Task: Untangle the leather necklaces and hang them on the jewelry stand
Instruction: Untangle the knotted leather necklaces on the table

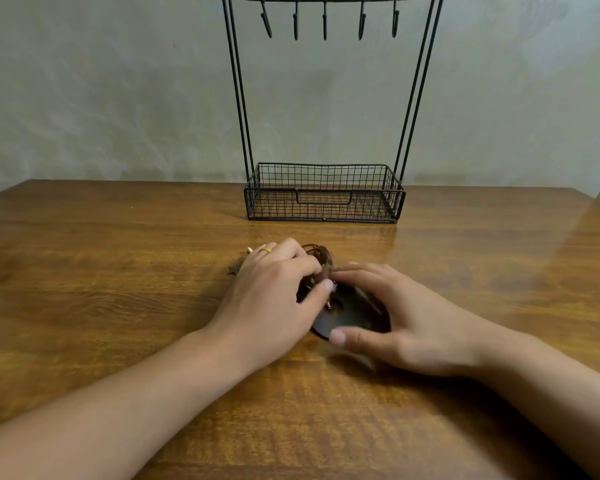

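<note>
- Right hand (392, 320) curls round a dark disc (347, 315) on the table (118, 306).
- Left hand (274, 289) grips the tangled necklaces (321, 259) beside it: untangling barely begun; next, tease one cord free.
- Stand (323, 192) beyond, hooks (324, 24) bare.

Soft, even light; glare sheens the worktop (499, 244) beyond and right of my fingers (357, 271). Faint shadows lie under them. Motion blur smears my fingers; the edges bow.
</note>
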